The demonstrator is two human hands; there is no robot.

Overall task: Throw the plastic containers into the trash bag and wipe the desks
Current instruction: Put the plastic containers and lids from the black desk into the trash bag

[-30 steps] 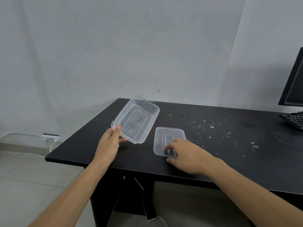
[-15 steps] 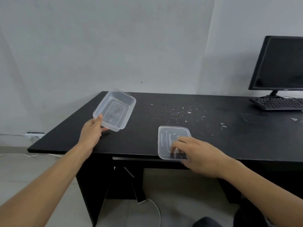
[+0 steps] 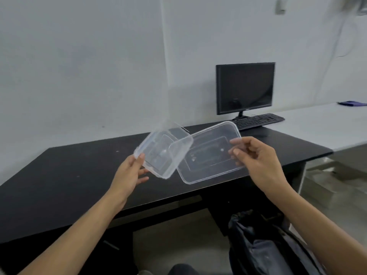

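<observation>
My left hand (image 3: 130,174) grips a clear plastic container (image 3: 162,152) by its near corner, tilted in the air above the black desk (image 3: 59,175). My right hand (image 3: 256,159) pinches the right edge of a clear plastic lid (image 3: 208,155), also lifted off the desk. The container overlaps the lid's left end. A dark trash bag (image 3: 264,245) stands open on the floor below my right forearm, in front of the desk.
A black monitor (image 3: 245,87) and keyboard (image 3: 258,121) stand at the desk's far right. A white desk (image 3: 327,126) adjoins on the right, with a purple cloth (image 3: 352,103) at its far end. Grey walls stand behind.
My right hand has lifted the lid off the desk. Both hands have brought container and lid together in the air. The view has swung right, showing the trash bag.
</observation>
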